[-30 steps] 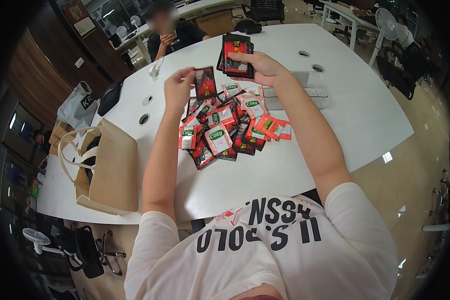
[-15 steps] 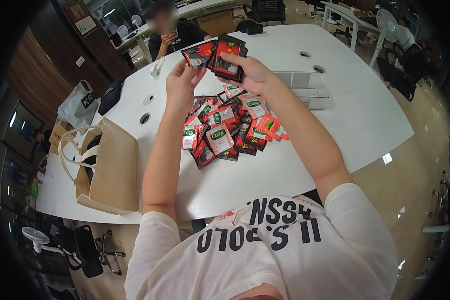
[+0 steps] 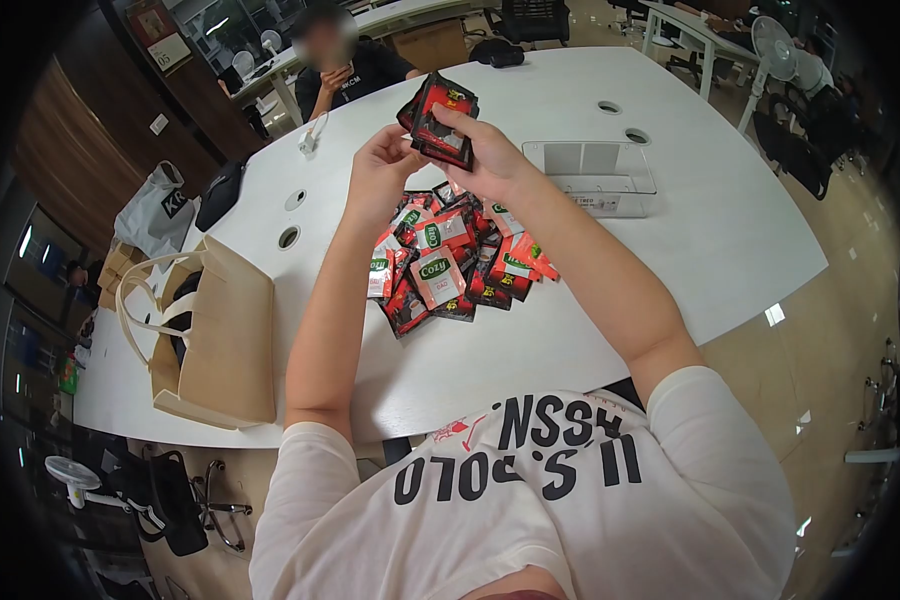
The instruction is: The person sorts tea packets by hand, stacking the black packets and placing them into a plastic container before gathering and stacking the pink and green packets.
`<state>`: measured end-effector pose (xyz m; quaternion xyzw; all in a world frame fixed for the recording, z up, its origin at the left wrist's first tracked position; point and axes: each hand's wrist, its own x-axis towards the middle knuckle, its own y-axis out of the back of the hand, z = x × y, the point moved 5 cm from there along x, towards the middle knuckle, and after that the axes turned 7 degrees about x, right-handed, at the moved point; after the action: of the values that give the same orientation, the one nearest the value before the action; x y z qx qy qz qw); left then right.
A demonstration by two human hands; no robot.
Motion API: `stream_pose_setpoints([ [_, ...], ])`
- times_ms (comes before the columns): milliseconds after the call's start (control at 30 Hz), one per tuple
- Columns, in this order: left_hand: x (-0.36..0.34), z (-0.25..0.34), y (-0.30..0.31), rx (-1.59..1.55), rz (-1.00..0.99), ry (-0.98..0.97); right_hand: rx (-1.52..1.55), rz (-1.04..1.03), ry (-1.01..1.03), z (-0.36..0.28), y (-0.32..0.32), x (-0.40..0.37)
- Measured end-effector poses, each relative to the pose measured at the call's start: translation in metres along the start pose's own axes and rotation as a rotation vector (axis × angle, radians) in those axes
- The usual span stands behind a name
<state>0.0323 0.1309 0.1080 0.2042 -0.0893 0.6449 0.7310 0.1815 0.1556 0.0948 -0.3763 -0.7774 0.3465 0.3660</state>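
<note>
Above the far side of a heap of sachets, my right hand (image 3: 490,158) grips a stack of black-and-red coffee sachets (image 3: 443,122), thumb across the front. My left hand (image 3: 384,168) is closed at the stack's lower left edge, its fingertips pinching there and partly hidden. On the table below lie more black-and-red sachets (image 3: 407,308), mixed with pink-and-white Cozy tea sachets (image 3: 436,279). An orange-red sachet (image 3: 542,262) shows at the heap's right, partly behind my right forearm.
A clear plastic holder (image 3: 600,180) stands right of the heap on the white table (image 3: 710,240). To the left are a beige handbag (image 3: 232,345), a dark pouch (image 3: 222,195) and a white plug (image 3: 308,144). Across the table sits a person (image 3: 370,72).
My left hand has moved right, bringing the single coffee sachet against the stack. The stack in my right hand has shifted slightly left and tilted.
</note>
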Motion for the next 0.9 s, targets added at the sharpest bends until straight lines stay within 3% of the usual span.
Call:
stream_pose_setpoints([
  [233, -0.009, 0.032, 0.003, 0.372, -0.143, -0.064, 0.125, 0.048, 0.054, -0.001, 0.01, 0.003],
  [333, -0.017, 0.047, -0.002, 0.322, 0.086, -0.182, 0.057, 0.162, 0.137, -0.007, -0.003, -0.009],
  [433, -0.012, 0.033, -0.014, -0.22, 0.192, -0.031, -0.15, 0.18, 0.321, -0.005, -0.019, -0.014],
  [500, -0.018, 0.026, -0.038, -0.655, 0.044, 0.217, -0.389, 0.088, 0.55, 0.0, -0.024, -0.009],
  [567, -0.031, 0.04, -0.059, -0.975, 0.035, 0.244, -0.73, 0.046, 0.712, 0.007, -0.033, -0.017],
  [633, -0.032, 0.034, -0.054, -1.004, 0.162, 0.248, -0.899, -0.009, 0.623, 0.018, -0.043, -0.024],
  [733, -0.029, 0.021, -0.045, -0.994, 0.329, 0.265, -0.963, 0.009, 0.654, 0.028, -0.039, -0.022],
  [900, -0.022, 0.003, -0.039, -0.952, 0.317, 0.288, -0.963, 0.071, 0.597, 0.029, -0.031, -0.021],
])
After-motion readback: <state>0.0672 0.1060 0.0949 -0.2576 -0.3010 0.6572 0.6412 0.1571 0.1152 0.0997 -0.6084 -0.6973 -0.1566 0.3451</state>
